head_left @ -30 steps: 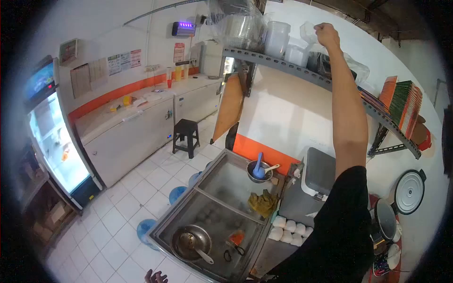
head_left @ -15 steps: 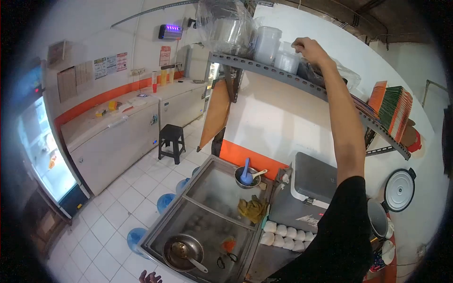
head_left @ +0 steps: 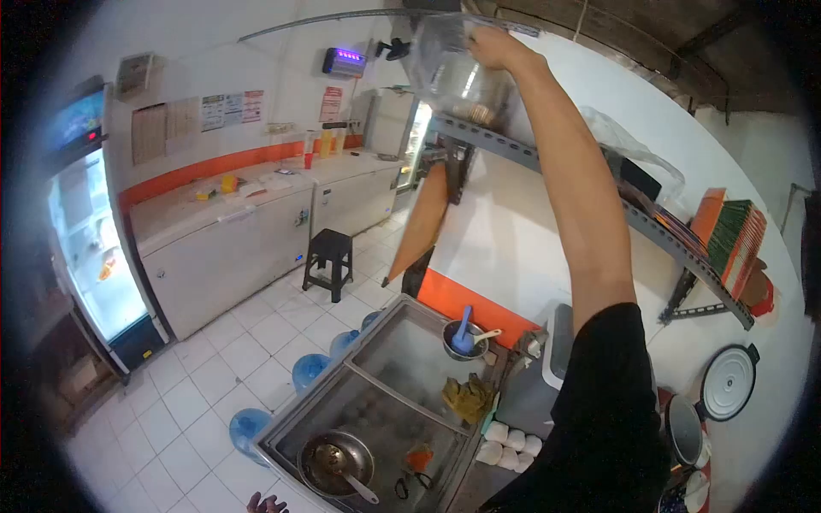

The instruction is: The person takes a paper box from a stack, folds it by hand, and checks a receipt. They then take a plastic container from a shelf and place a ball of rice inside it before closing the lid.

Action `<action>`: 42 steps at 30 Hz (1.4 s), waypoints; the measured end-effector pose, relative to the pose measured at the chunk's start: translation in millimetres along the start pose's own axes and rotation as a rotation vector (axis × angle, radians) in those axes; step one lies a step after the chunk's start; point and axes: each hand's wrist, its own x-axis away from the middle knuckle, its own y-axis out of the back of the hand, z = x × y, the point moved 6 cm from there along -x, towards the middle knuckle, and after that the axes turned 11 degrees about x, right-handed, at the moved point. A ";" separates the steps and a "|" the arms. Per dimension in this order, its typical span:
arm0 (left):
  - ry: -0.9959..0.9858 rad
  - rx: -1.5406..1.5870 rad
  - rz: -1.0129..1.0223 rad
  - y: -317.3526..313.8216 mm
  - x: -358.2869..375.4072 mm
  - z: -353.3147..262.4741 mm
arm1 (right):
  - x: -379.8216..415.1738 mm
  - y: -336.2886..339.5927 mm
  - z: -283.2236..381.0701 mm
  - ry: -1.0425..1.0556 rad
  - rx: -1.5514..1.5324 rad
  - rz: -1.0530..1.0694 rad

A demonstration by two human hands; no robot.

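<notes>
My right hand (head_left: 493, 49) is raised at the top of a high shelf, its fingers bent closed on the edge of a clear plastic bag (head_left: 429, 61). The bag wraps round a shiny metal pot (head_left: 469, 85), which stands on the perforated metal shelf (head_left: 487, 137). My right forearm crosses in front of the shelf and hides part of it. Low at the bottom edge, my left hand (head_left: 267, 504) shows only its fingertips, which are apart and hold nothing. Nearest to it is a metal bowl (head_left: 312, 466) with a ladle (head_left: 361, 487) on the glass-topped freezer (head_left: 376, 389).
Scissors (head_left: 415, 486), a brown cloth (head_left: 468, 398) and a pan (head_left: 453, 349) with a blue scoop (head_left: 463, 333) lie on the freezer. White wrapped bundles (head_left: 513, 440) sit beside a grey cooler box (head_left: 523, 398). Blue water jugs (head_left: 310, 371) and a black stool (head_left: 328, 256) stand leftward.
My right hand has moved left along the shelf, from the clear plastic containers to the bagged metal pot. The view has turned slightly. My left hand stays low, fingers apart.
</notes>
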 end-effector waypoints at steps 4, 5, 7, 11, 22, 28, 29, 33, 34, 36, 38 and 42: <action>0.021 0.000 -0.061 18.1 0.0 2.2 | -11.4 -34.7 -40.8 -0.173 0.000 0.161; 0.025 -0.004 -0.076 24.5 1.2 3.9 | -8.4 -35.5 -42.1 -0.174 -0.099 0.193; 0.030 -0.007 -0.103 36.7 2.2 5.8 | -4.3 -25.9 -44.3 -0.142 -0.093 0.172; -0.040 -0.015 -0.110 38.1 -3.4 -6.7 | 6.2 -16.2 -47.0 -0.046 -0.123 0.197; -1.015 -0.162 0.449 -372.8 80.9 -417.4 | 17.0 -15.5 -58.4 -0.020 -0.337 0.292; -1.604 -0.277 0.789 -566.5 144.5 -530.3 | 24.2 -3.7 -50.1 0.025 -0.321 0.270; -1.713 -0.287 0.775 -596.0 151.2 -542.4 | 28.0 -0.8 -49.1 0.009 -0.285 0.284; -1.989 -0.231 0.647 -703.1 153.8 -559.8 | 34.3 5.3 -50.3 0.040 -0.470 0.228; -2.015 -0.209 0.472 -722.0 151.5 -559.6 | 35.1 4.7 -52.4 0.059 -0.489 0.277; -2.036 -0.178 0.293 -731.7 152.2 -560.4 | 35.5 4.5 -57.2 0.077 -0.500 0.321; -1.834 -0.092 0.530 -739.5 146.3 -559.1 | 38.5 5.1 -57.6 0.137 -0.527 0.301; -1.721 0.027 0.593 -742.7 131.0 -550.6 | 37.7 8.3 -58.2 0.130 -0.464 0.299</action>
